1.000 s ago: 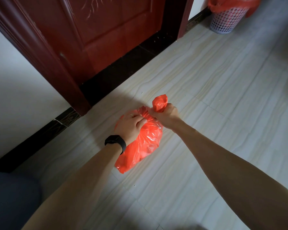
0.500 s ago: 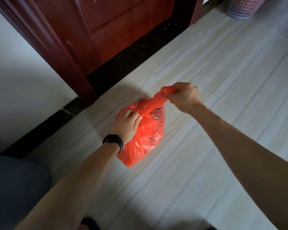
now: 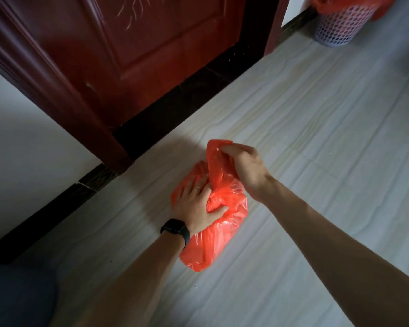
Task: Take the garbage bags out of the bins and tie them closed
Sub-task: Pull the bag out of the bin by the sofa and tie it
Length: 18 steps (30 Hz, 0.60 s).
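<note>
A filled red garbage bag [image 3: 213, 239] lies on the pale tiled floor in front of me. My left hand [image 3: 196, 204], with a black watch on the wrist, lies on top of the bag; its fingers and thumb curl round the gathered neck. My right hand [image 3: 243, 166] is just above and to the right, pinching the loose upper flap of the bag and holding it up. A white lattice bin [image 3: 340, 27] lined with another red bag [image 3: 326, 5] stands at the far top right.
A dark red door [image 3: 151, 43] and its frame fill the upper left, with a black threshold and black skirting along the white wall [image 3: 21, 142]. My knee in dark cloth [image 3: 17, 296] sits at the lower left. Pale floor tiles [image 3: 328, 138] stretch to the right.
My right hand, which had pulled the bag's top out to the right, has come back close above the bag, still holding the flap. My left hand has stayed at the neck, its fingers now spread flatter.
</note>
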Available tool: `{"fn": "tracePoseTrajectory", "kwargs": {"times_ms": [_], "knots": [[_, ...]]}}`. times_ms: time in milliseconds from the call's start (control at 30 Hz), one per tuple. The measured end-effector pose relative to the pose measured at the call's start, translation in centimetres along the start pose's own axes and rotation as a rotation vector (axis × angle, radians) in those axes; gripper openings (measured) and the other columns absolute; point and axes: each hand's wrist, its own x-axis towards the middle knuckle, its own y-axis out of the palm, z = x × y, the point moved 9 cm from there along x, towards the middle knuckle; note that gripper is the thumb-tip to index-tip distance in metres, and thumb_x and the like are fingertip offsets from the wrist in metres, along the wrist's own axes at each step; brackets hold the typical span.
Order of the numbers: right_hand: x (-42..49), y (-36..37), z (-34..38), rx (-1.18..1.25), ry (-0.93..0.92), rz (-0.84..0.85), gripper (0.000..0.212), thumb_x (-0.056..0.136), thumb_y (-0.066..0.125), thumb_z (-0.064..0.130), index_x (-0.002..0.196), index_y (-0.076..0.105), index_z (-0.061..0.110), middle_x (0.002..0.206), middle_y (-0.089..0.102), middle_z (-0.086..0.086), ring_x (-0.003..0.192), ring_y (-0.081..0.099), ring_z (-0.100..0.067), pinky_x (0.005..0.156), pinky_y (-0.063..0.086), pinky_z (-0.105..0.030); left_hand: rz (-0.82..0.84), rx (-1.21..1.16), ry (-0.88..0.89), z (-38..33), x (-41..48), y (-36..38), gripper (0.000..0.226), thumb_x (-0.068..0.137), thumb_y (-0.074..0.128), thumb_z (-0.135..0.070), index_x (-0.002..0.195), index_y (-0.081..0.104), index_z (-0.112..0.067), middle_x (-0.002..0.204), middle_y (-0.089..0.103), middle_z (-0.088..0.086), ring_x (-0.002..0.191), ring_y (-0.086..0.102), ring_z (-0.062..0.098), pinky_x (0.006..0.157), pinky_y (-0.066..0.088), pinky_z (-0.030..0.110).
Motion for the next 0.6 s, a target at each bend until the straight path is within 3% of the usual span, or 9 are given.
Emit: {"fn": "tracePoseTrajectory", "kwargs": {"times_ms": [133,233,333,433,600], "knots": [[-0.1,0.6,-1.2,0.005,0.117,0.125,0.033,0.076,0.049,0.034,0.051,0.059,0.015,0.053,0.052,-0.011,0.052,0.042,-0.024,0.060,0.035,-0.038,0.143,0.012,-0.053,0.1,-0.4,0.8,0.082,0.078,0.046,-0.079,0.142,0.045,-0.027,0.157,0.036,0.000,0.147,0.027,0.031,0.115,0.029,0.051],[-1.8,1.9,-1.1,0.012,0.234,0.342,0.033,0.074,0.044,0.016,0.048,0.064,0.016,0.063,0.056,-0.017,0.053,0.041,-0.023,0.056,0.030,-0.034,0.380,0.002,-0.100,0.4,-1.1,0.7,0.084,0.082,0.048,-0.074,0.151,0.030,-0.030,0.161,0.024,-0.003,0.150,0.016,0.027,0.118,0.026,0.044],[-4.9,1.4,1.4,-0.187,0.372,0.473,0.029,0.077,0.049,0.012,0.056,0.068,0.018,0.069,0.065,-0.009,0.062,0.051,-0.017,0.065,0.038,-0.030,0.703,-0.020,-0.129,-0.1,-1.7,-2.7,0.083,0.082,0.062,-0.060,0.152,0.030,-0.028,0.159,0.030,0.004,0.143,0.033,0.029,0.115,0.033,0.037],[-7.9,-0.3,6.8,-0.407,0.389,0.547,0.014,0.076,0.057,0.024,0.071,0.069,0.019,0.077,0.068,0.001,0.080,0.056,-0.013,0.081,0.046,-0.030,0.800,0.064,-0.101,-2.6,-1.8,-10.9,0.054,0.091,0.057,-0.050,0.137,0.052,-0.020,0.140,0.055,0.010,0.125,0.054,0.031,0.099,0.046,0.035],[-15.4,-5.7,18.7,-0.652,0.458,0.534,0.026,0.085,0.055,0.023,0.100,0.071,0.009,0.091,0.074,0.003,0.088,0.058,-0.015,0.074,0.049,-0.027,0.761,0.171,-0.050,-9.8,-0.2,-30.6,0.048,0.097,0.043,-0.049,0.133,0.053,-0.019,0.130,0.061,0.007,0.115,0.060,0.028,0.094,0.050,0.040]]}}
